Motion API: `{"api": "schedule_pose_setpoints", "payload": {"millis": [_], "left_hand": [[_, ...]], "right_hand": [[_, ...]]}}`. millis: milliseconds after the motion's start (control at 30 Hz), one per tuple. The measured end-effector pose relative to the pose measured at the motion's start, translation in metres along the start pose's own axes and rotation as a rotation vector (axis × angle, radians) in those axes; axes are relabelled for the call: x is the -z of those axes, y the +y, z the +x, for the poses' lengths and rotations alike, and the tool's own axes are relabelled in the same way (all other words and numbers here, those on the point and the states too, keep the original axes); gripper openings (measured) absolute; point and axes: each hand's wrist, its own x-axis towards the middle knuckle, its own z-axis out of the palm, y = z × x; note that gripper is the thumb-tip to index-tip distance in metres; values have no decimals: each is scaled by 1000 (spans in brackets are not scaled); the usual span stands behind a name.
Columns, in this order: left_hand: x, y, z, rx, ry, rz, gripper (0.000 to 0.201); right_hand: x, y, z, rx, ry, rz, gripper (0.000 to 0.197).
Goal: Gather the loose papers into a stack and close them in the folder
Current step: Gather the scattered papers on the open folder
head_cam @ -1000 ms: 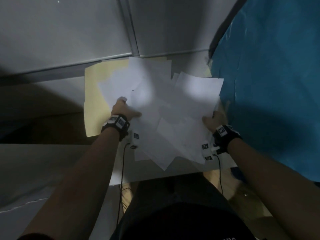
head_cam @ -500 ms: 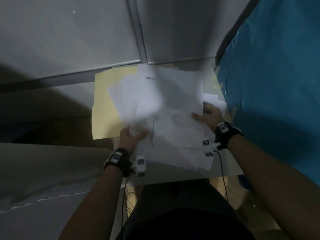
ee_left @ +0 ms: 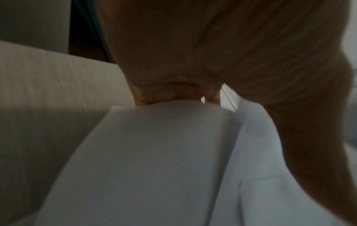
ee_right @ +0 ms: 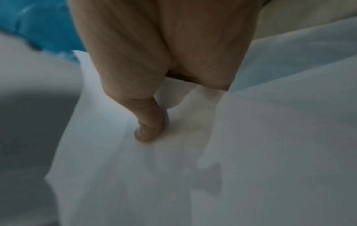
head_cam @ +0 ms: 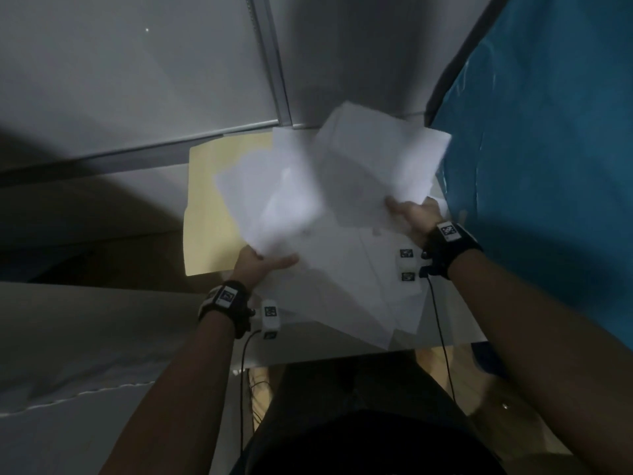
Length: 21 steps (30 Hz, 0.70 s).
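Note:
A loose pile of white papers (head_cam: 342, 241) lies fanned over the open yellow folder (head_cam: 209, 200) on a small table. My left hand (head_cam: 263, 264) grips the near left corner of a lifted bunch of sheets (head_cam: 270, 197), thumb on top. My right hand (head_cam: 412, 214) pinches another raised bunch (head_cam: 383, 159) at its near right edge. In the right wrist view the thumb (ee_right: 150, 125) presses down on white paper (ee_right: 173, 175). The left wrist view shows paper (ee_left: 154, 152) running under the palm (ee_left: 193, 53). The folder's right half is hidden under the sheets.
A blue plastic sheet (head_cam: 548, 166) hangs close on the right. Grey wall panels (head_cam: 137, 80) stand behind the table. A pale surface (head_cam: 68, 337) lies at the left. The table's front edge (head_cam: 342, 358) is near my lap, with sensor cables (head_cam: 442, 337) hanging.
Both hands have drawn the spread papers inward and lifted two bunches off the pile. The right hand rose and moved farther away; the left hand shifted toward me.

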Motion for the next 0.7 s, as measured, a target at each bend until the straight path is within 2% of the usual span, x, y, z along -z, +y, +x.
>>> {"api": "schedule_pose_setpoints", "payload": {"millis": [67, 167, 233, 267, 333, 400, 467, 533, 600, 667, 700], "left_hand": [[-5, 0, -3, 41, -92, -51, 105], [-29, 0, 1, 40, -130, -10, 99], [-42, 0, 5, -8, -90, 67, 92], [-43, -1, 8, -22, -75, 87, 89], [-39, -7, 13, -28, -32, 111, 75], [-34, -12, 16, -2, 30, 103, 57], [-32, -12, 16, 26, 81, 29, 56], [-31, -11, 16, 24, 105, -40, 54], [-26, -14, 15, -20, 129, -62, 39], [-15, -21, 13, -38, 186, -66, 38], [-11, -25, 10, -22, 205, -74, 37]], "right_hand": [[9, 6, 1, -96, 55, 35, 28], [12, 25, 1, -178, 50, 139, 58], [15, 45, 11, -185, 60, 160, 69], [11, 40, 5, -177, 67, 174, 67], [4, 27, -3, -100, 126, 171, 55], [2, 11, -6, -9, 105, 120, 45], [2, 2, -2, 38, 59, 59, 44], [3, -3, 2, 65, 40, -6, 48], [9, -4, 3, 84, 74, -29, 53], [21, -2, 4, 30, 125, -59, 63], [28, 2, 6, -27, 101, -65, 72]]}}
